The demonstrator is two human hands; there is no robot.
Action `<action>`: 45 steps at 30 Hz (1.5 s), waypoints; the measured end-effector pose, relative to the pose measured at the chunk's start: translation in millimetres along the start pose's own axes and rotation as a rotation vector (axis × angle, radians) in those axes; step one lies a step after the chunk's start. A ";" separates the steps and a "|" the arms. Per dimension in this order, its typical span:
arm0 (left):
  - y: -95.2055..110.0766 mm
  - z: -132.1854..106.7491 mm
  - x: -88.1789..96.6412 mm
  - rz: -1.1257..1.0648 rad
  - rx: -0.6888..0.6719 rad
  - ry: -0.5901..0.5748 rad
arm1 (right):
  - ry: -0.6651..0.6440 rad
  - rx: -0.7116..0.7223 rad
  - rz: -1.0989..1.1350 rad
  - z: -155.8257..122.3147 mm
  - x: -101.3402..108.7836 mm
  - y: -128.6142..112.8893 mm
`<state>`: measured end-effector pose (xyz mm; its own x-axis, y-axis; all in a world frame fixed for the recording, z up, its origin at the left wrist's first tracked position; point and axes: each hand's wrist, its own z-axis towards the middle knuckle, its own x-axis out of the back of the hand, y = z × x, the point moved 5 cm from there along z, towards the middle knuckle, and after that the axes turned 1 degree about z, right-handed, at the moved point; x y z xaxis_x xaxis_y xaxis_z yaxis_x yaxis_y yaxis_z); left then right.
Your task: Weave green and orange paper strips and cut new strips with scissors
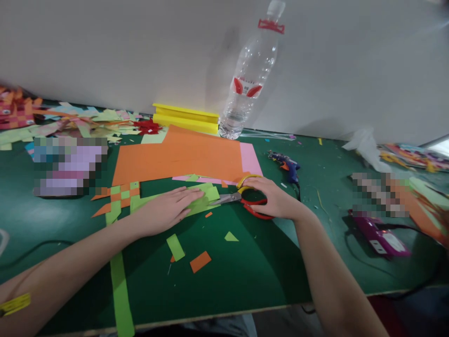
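Note:
My left hand (167, 209) lies flat, fingers stretched out, pressing down light green paper strips (206, 195) on the green table (266, 267). Those strips run left into an orange and green woven paper piece (122, 193). My right hand (272, 196) is closed around the red and yellow handles of a pair of scissors (245, 199). The scissor blades point left and touch the green strips just beyond my left fingertips.
Large orange sheet (182, 157) over a pink sheet (250, 159) behind my hands. Clear plastic bottle (250, 75) and yellow folded paper (185, 118) by the wall. Blue glue gun (286, 164) and purple glue gun (380, 236) at right. Paper scraps (199, 261) near the front edge; a long green strip (121, 292).

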<state>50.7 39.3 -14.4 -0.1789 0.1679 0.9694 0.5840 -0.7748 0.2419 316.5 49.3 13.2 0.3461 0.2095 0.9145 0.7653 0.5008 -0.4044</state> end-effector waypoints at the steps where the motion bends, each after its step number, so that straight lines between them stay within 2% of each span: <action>1: 0.1 0.1 0.2 0.007 -0.004 0.005 | 0.001 -0.006 -0.008 0.0 -0.1 -0.6; 13: 0.3 0.5 0.1 -0.002 0.006 -0.052 | -0.026 -0.004 -0.029 -5.4 2.6 3.5; 23: -0.6 0.0 -1.0 0.010 -0.012 -0.022 | -0.044 -0.031 -0.068 -2.3 -1.2 -1.8; 30: -0.9 0.2 -1.7 -0.005 -0.012 -0.011 | -0.068 -0.029 -0.046 -6.8 6.6 0.3; 38: 1.2 0.8 -0.8 0.006 -0.015 -0.017 | -0.068 -0.016 -0.064 -0.9 4.7 -10.4; 45: 0.1 0.9 -1.3 0.015 0.007 -0.025 | -0.083 -0.031 -0.029 -4.3 4.5 -5.3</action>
<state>51.7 39.6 -15.7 -0.1501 0.1711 0.9738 0.5922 -0.7731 0.2271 316.4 43.9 19.4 0.2782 0.2643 0.9234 0.7912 0.4821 -0.3764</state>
